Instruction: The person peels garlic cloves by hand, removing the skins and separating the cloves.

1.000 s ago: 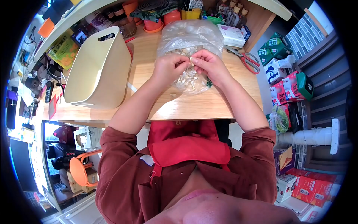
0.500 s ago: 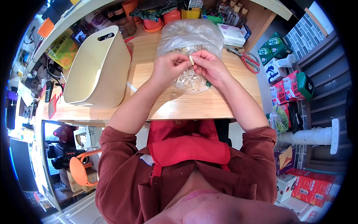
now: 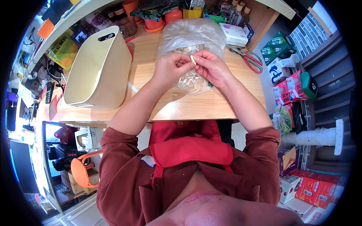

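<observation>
Over the clear plastic bag [image 3: 194,32], my left hand [image 3: 173,67] and my right hand [image 3: 212,67] meet fingertip to fingertip. Between them is a small, pale yellowish, elongated piece [image 3: 193,60]; its exact kind is too small to make out. Thumb and fingers of both hands are closed in a pinch on it. Many similar whitish pieces [image 3: 192,83] show through the bag below my fingers. One small pale bit [image 3: 174,95] lies on the wooden table [image 3: 200,109] in front of the bag.
A tall cream bin [image 3: 85,71] stands on the table to the left. Red-handled scissors [image 3: 252,62] lie at the right edge, near a white box [image 3: 233,34]. Pots [image 3: 154,24] and small bottles [image 3: 237,15] line the back. Boxes [image 3: 316,188] are stacked at the lower right.
Both hands stay in nearly the same place. The pale piece between my fingertips has shifted very slightly.
</observation>
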`<state>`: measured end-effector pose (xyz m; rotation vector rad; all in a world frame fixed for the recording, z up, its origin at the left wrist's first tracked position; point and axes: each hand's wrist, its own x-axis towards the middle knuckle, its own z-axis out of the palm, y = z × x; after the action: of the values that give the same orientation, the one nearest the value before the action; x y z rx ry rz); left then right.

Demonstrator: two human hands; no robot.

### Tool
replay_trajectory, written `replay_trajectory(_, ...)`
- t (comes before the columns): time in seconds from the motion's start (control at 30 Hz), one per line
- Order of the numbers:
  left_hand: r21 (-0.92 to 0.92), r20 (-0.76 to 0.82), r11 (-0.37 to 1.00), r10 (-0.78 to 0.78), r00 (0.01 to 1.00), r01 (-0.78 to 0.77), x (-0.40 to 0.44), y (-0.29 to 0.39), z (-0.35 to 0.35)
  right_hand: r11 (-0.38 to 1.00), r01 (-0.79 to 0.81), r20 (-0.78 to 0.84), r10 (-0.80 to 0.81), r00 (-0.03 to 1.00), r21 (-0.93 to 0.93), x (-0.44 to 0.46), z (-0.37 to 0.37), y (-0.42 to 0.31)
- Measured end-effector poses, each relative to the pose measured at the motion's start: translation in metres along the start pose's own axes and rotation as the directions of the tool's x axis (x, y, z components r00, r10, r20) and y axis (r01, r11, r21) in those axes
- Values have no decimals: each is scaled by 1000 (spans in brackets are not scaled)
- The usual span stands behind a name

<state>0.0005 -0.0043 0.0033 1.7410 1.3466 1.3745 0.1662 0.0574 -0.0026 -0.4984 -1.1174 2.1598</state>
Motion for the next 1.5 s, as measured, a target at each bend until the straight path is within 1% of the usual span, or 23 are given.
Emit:
replay_trajectory(0.07, 55, -14, 998, 19, 1000, -18, 0, 0, 0, 1000, 10, -15, -11, 1000, -20, 1, 0, 2)
replay_trajectory(0.17, 79, -22, 997, 12, 1000, -10, 0, 1, 1, 999, 9, 11, -9, 1000, -38, 0, 0, 2)
replay_trajectory(0.37, 64, 9, 998, -15, 1000, 14, 0, 3, -1, 1000, -2, 9, 2, 1000, -29, 0, -1, 2)
replay_trajectory(0.57, 61, 21, 998, 3, 1000, -5, 1, -3, -1, 1000, 1, 9, -1, 1000, -28, 0, -1, 2)
replay_trajectory(0.67, 89, 14, 996, 8, 1000, -9, 1, -5, -1, 999, 4, -5, -5, 1000, -45, -1, 2, 1)
replay_trajectory(0.77, -91, 25, 990, -103, 994, 105, 0, 4, -1, 999, 18, 8, -17, 1000, -26, 0, 0, 2)
replay_trajectory(0.87, -73, 32, 994, -85, 996, 87, 0, 4, -1, 999, 21, 9, -21, 1000, -40, -1, 1, 0)
replay_trajectory(0.97, -1, 26, 998, -64, 998, 64, 1, 1, -1, 998, 24, -3, -24, 1000, -61, -1, 2, 1)
replay_trajectory(1.07, 13, 28, 998, -63, 998, 62, 1, 4, -2, 998, 27, -5, -27, 1000, -65, -1, 3, 1)
replay_trajectory(1.17, -29, 28, 993, -113, 993, 114, 1, 2, -3, 998, 18, 6, -18, 1000, -57, -1, 1, 1)
replay_trajectory(1.37, -72, 77, 986, -147, 986, 153, 2, 5, -5, 999, 12, 4, -12, 1000, -44, -1, 2, 0)
replay_trajectory(1.5, -58, 83, 990, -123, 989, 128, 2, 8, -5, 999, 9, 10, -8, 1000, -38, -2, 2, -1)
